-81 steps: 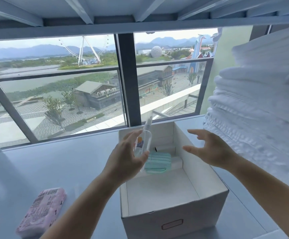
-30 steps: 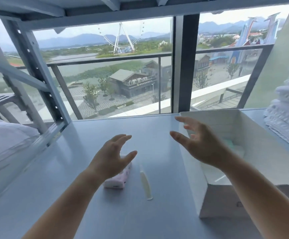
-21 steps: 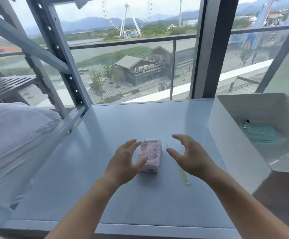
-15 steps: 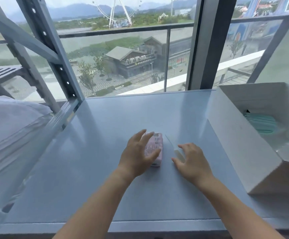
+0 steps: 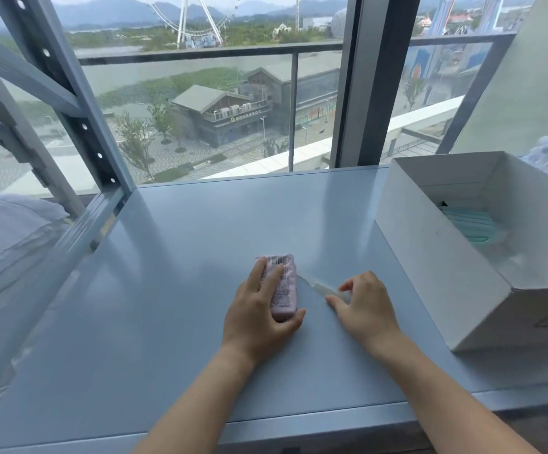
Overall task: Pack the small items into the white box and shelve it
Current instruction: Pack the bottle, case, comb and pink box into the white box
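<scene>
So the pink tissue pack (image 5: 282, 286) lies flat on the grey shelf (image 5: 174, 290), left hand (image 5: 259, 317) wrapped over it. Right hand (image 5: 366, 308) pinches a thin clear tube (image 5: 320, 287) beside it. White box (image 5: 442, 257) sits open at right, teal pack (image 5: 472, 224) inside.

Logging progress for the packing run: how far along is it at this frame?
Done: a teal ridged item already lies inside the open white cardboard box. In hand: the left hand lies on the pink wrapped packet, while the right hand pinches the slim pale tube; both items are still on the grey shelf surface. Left: box both, then shelve the box.
</scene>
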### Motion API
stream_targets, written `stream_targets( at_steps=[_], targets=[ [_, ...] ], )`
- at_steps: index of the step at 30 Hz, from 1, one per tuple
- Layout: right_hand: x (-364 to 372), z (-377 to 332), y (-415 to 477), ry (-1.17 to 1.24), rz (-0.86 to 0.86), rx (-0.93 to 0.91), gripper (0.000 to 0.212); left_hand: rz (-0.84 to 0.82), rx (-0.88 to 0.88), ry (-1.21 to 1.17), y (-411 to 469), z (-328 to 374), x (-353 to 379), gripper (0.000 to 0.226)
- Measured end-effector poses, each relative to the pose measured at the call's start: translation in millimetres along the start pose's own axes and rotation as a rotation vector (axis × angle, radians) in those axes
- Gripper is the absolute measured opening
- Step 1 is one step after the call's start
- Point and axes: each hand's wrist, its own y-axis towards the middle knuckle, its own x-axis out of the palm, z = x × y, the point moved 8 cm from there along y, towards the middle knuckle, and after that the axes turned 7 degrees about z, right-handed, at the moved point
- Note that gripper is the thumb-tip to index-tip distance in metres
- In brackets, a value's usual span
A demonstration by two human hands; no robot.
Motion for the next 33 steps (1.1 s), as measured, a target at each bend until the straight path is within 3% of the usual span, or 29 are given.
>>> stream_targets(
  at_steps=[5, 11, 16, 20, 28, 33],
  targets=[
    [-14.0, 0.2, 1.9, 0.137, 0.027, 0.023, 0.009, 0.027, 0.004, -0.046, -0.1, -1.2, -3.1, 0.071],
    [-72.2, -23.2, 6.6, 0.288, 0.231, -0.108, 0.006, 0.056, -0.021, -0.184, 8.0, 6.4, -8.3, 0.065],
    [-157.9, -36.9, 23.7, 0.369, 0.445, -0.223, 0.002, 0.167, -0.004, -0.291, 45.4, 54.1, -24.7, 0.068],
    [-219.7, -1.4, 41.3, 0.321, 0.548, -0.198, 0.007, 0.222, 0.081, -0.333, 78.9, 116.8, -31.1, 0.065],
    [-261.9, 114.5, 78.0, 0.231, 0.409, 0.017, 0.023, 0.206, 0.205, -0.410, 102.1, 226.4, 13.9, 0.048],
    [-265.0, 126.7, 95.4, 0.136, 0.359, -0.100, 0.029, 0.151, 0.186, -0.381, 107.9, 255.5, 43.5, 0.047]
  ],
)
